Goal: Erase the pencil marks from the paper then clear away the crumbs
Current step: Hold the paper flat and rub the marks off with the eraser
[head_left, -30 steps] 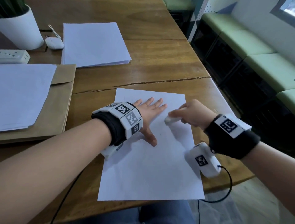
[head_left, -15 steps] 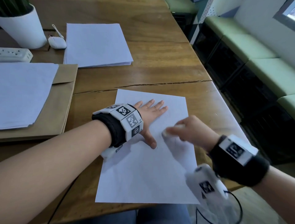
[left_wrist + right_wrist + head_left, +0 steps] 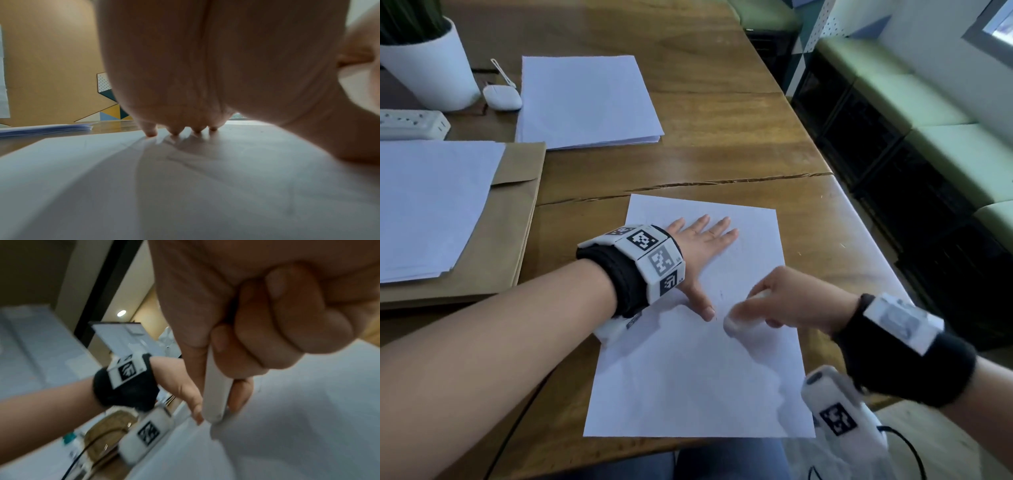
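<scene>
A white sheet of paper [image 3: 695, 383] lies on the wooden table [image 3: 722, 113] in front of me. My left hand [image 3: 702, 246] lies flat on its upper part, fingers straight and spread, thumb pointing toward me. My right hand [image 3: 780, 301] grips a white eraser [image 3: 738, 320], whose tip touches the paper just right of the left thumb. In the right wrist view the eraser [image 3: 216, 395] runs down between curled fingers to the sheet. A faint pencil mark [image 3: 720, 294] shows near the thumb. The left wrist view shows fingertips [image 3: 151, 132] pressing the paper [image 3: 185, 194].
Another stack of white paper [image 3: 585, 99] lies at the back, and more sheets [image 3: 431, 202] rest on a brown envelope [image 3: 517, 212] at the left. A white plant pot [image 3: 431, 65], earbud case [image 3: 502, 97] and power strip [image 3: 410, 123] stand far left. The table's edge [image 3: 866, 240] runs along the right.
My right hand with the eraser has slid down the paper toward me, from beside the left fingertips to beside the left thumb. The left hand has stayed flat on the sheet.
</scene>
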### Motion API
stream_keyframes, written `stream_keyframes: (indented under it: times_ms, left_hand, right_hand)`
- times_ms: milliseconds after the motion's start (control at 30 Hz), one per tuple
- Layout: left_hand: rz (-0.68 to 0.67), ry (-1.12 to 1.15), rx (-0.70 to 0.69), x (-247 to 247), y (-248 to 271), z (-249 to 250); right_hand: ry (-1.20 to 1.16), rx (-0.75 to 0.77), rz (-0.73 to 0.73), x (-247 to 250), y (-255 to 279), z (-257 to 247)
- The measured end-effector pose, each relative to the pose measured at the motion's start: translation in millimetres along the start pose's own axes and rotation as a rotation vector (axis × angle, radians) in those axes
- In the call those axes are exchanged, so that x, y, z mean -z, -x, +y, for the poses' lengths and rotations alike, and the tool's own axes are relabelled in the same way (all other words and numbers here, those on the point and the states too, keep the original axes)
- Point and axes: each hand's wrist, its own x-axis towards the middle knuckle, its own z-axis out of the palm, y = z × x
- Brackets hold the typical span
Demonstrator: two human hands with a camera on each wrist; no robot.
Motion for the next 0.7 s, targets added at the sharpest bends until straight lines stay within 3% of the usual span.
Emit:
stream_keyframes:
  times_ms: [200, 267, 367, 433, 600, 700]
  left_hand:
    - [0.006, 0.014, 0.014, 0.7, 0.3, 2.1]
    - [0.011, 0.008, 0.011, 0.2, -0.3, 1.1]
    - [0.002, 0.006, 0.005, 0.0, -0.4, -0.1]
    - [0.004, 0.014, 0.006, 0.2, 0.2, 0.5]
    - [0.036, 0.030, 0.016, -0.7, 1.4, 2.6]
    - [0.018, 0.010, 0.009, -0.3, 0.2, 1.0]
  right_hand:
    - [-0.195, 0.049, 0.325, 22.6, -29.7, -10.3]
    - [-0.101, 0.066, 0.255, 13.4, -23.8, -7.5]
    - [0.076, 0.015, 0.017, 6.1, -11.0, -8.4]
    - [0.058, 0.010, 0.023, 12.8, -16.1, -14.6]
    - [-0.144, 0.065, 0.248, 13.7, -32.1, -23.2]
    - [-0.014, 0.043, 0.073, 0.8, -16.4, -12.9]
